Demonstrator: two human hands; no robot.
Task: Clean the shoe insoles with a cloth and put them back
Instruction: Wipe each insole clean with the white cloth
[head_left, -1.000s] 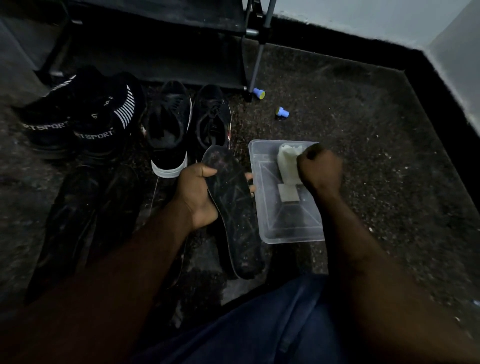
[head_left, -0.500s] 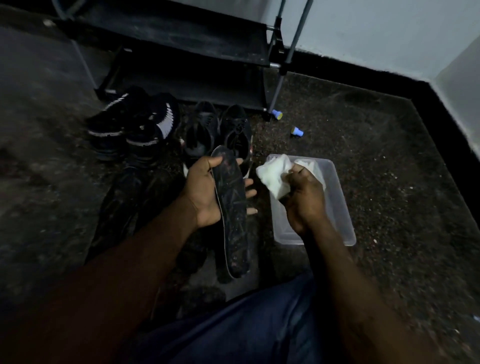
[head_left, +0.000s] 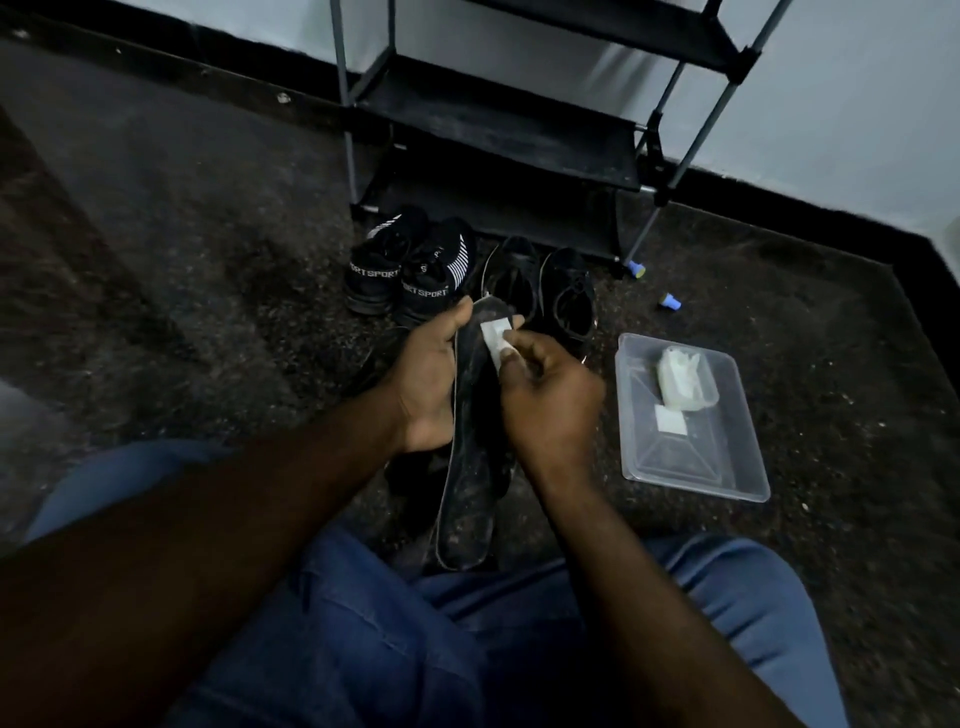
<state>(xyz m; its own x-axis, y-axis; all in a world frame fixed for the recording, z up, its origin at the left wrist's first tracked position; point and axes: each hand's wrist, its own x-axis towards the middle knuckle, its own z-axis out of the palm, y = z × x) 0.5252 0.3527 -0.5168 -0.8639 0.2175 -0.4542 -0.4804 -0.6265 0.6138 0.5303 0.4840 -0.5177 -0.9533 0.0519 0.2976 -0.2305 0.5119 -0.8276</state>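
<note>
Brought across from the plastic tray (head_left: 691, 467), the white cloth (head_left: 493, 340) is now pinched in the fingers of the right hand (head_left: 550, 400) against the toe end of the insole (head_left: 470, 467), which the left hand (head_left: 428, 384) grips, so wiping can begin

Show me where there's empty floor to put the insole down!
Bare floor lies left of the SPORT shoes, and also right of the plastic tub. It is crowded between them: black shoes before the rack.

The right hand (head_left: 550, 400) has brought the cloth (head_left: 493, 339) from the tray (head_left: 696, 470) onto the insole (head_left: 467, 493) toe
</note>
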